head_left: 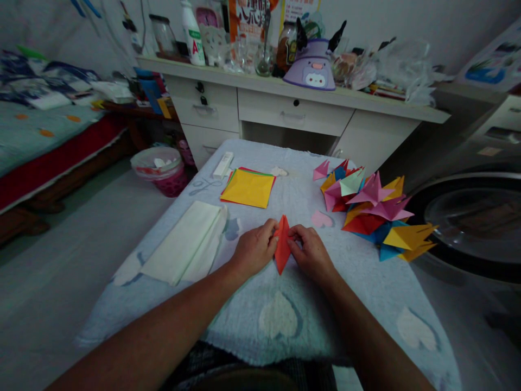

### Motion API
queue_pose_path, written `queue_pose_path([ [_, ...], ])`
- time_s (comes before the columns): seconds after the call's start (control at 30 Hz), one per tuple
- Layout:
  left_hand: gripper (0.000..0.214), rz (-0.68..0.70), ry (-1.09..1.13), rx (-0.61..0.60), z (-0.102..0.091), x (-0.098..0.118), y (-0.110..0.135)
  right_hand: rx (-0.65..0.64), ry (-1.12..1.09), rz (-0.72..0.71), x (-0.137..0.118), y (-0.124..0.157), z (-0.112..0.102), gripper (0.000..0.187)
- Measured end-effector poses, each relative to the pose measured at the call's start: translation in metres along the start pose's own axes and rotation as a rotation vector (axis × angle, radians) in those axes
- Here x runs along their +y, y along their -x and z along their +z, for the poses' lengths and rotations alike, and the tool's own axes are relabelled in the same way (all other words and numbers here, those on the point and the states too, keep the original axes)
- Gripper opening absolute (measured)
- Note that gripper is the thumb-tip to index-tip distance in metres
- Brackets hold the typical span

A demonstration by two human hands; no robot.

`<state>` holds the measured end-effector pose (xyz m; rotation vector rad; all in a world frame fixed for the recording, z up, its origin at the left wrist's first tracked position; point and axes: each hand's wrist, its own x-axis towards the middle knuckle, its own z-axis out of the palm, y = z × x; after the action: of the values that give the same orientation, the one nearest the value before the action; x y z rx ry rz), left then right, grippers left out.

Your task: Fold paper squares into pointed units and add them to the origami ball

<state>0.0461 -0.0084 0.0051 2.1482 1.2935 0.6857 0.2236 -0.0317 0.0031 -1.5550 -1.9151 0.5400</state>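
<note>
Between my hands, over the cloth-covered table, is a piece of red-orange origami paper (282,247) folded into a narrow diamond with its points toward and away from me. My left hand (255,245) pinches its left edge with thumb and fingers. On the opposite edge, my right hand (311,252) grips the paper with thumb and fingertips. A stack of square coloured paper (248,188), yellow on top, lies beyond my left hand. To the right sits a pile of folded paper cranes (366,203) in pink, yellow, red, blue and pale green.
A folded pale cloth (185,241) lies left of my hands, and a small white box (223,165) is near the table's far left edge. Beyond stands a white desk (268,103) with a purple hat (311,65) on it. A pink bin (163,171) is on the floor at left.
</note>
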Motion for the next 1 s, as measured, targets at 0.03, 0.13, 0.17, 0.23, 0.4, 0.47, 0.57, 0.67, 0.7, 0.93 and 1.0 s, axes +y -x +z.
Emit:
queue_pose_path([
  [0.03, 0.015, 0.022, -0.056, 0.016, 0.0, 0.0, 0.0, -0.011, 0.046, -0.01, 0.001, 0.0, 0.0, 0.013],
  [0.13, 0.01, 0.091, -0.16, 0.074, 0.0, -0.002, 0.001, -0.038, 0.151, -0.01, 0.003, 0.0, 0.0, 0.016],
  [0.17, 0.011, 0.11, -0.166, 0.072, 0.0, -0.004, 0.0, -0.049, 0.173, -0.006, 0.004, 0.0, 0.0, 0.019],
  [0.23, 0.015, 0.145, -0.149, 0.028, -0.001, -0.007, -0.001, -0.075, 0.191, 0.003, 0.005, 0.0, -0.001, 0.032],
  [0.4, 0.033, 0.197, -0.094, -0.066, -0.004, -0.015, -0.004, -0.158, 0.189, 0.009, 0.004, 0.001, -0.008, 0.044],
  [0.47, 0.037, 0.2, -0.085, -0.074, -0.006, -0.017, -0.004, -0.169, 0.184, 0.003, 0.004, 0.001, -0.01, 0.037],
  [0.57, 0.038, 0.19, -0.083, -0.1, -0.009, -0.019, -0.003, -0.177, 0.172, -0.01, 0.006, 0.001, -0.011, 0.03],
  [0.67, 0.035, 0.19, -0.084, -0.129, -0.012, -0.019, -0.002, -0.193, 0.15, -0.024, 0.01, 0.001, -0.012, 0.026],
  [0.7, 0.033, 0.192, -0.083, -0.136, -0.012, -0.019, -0.002, -0.195, 0.143, -0.025, 0.011, 0.0, -0.013, 0.025],
  [0.93, 0.008, 0.152, -0.025, -0.07, -0.009, -0.019, -0.006, -0.158, 0.131, -0.011, 0.01, -0.001, -0.012, 0.014],
  [1.0, 0.011, 0.126, -0.038, -0.046, -0.006, -0.017, -0.008, -0.132, 0.153, 0.011, 0.009, -0.003, -0.009, 0.013],
])
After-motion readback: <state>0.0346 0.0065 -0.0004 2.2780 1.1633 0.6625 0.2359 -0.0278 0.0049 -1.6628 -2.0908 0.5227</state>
